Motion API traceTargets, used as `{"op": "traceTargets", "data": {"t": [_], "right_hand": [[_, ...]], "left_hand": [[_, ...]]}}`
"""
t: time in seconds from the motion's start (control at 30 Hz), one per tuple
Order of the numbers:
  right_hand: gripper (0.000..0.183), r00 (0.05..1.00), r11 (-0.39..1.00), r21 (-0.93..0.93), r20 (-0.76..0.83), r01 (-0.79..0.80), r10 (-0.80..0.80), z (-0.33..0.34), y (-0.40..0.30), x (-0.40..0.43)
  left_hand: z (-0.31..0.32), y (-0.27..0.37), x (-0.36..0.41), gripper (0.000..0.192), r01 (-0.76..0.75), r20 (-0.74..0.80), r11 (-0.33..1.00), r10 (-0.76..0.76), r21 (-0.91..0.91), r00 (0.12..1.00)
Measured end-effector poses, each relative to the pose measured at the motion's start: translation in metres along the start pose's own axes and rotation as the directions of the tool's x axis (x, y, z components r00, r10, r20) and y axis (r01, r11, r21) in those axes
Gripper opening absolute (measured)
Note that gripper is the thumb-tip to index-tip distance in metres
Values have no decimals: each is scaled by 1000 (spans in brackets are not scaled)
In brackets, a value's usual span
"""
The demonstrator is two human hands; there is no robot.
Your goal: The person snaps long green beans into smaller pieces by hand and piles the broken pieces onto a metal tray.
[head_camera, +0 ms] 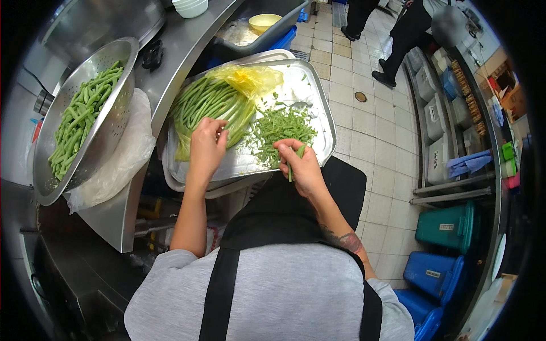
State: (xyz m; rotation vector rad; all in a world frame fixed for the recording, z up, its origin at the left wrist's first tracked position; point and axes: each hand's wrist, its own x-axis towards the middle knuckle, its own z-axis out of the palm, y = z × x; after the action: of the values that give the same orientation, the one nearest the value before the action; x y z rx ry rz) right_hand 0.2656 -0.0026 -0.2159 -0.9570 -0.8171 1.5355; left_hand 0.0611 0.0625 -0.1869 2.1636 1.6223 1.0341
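My right hand (300, 166) is closed around short green bean pieces (299, 154), which stick out above and below the fingers. It is over the near side of a metal tray (239, 167), beside a heap of green bean trimmings (281, 130). My left hand (207, 143) hovers at the near edge of a yellow plastic bag (260, 83). Its thumb and forefinger are apart, with nothing visible between them. Long green beans (209, 100) lie bundled in the opened bag. At the left, a perforated steel colander (102, 128) holds cut bean pieces (85, 115).
The colander rests tilted on a steel counter (170, 81), against a white plastic bag (123, 157). A grey bin (256, 49) with a yellow bowl (264, 22) stands beyond the tray. Two people (409, 34) stand on the tiled floor, near shelves of plastic containers (435, 115).
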Motion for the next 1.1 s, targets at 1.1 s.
{"op": "traceTargets", "data": {"t": [1.1], "right_hand": [[12,986,943,314,151,-114,69,-14,-20,-13]], "left_hand": [[33,55,-39,17,-129,-55,885,117,-447,992]]}}
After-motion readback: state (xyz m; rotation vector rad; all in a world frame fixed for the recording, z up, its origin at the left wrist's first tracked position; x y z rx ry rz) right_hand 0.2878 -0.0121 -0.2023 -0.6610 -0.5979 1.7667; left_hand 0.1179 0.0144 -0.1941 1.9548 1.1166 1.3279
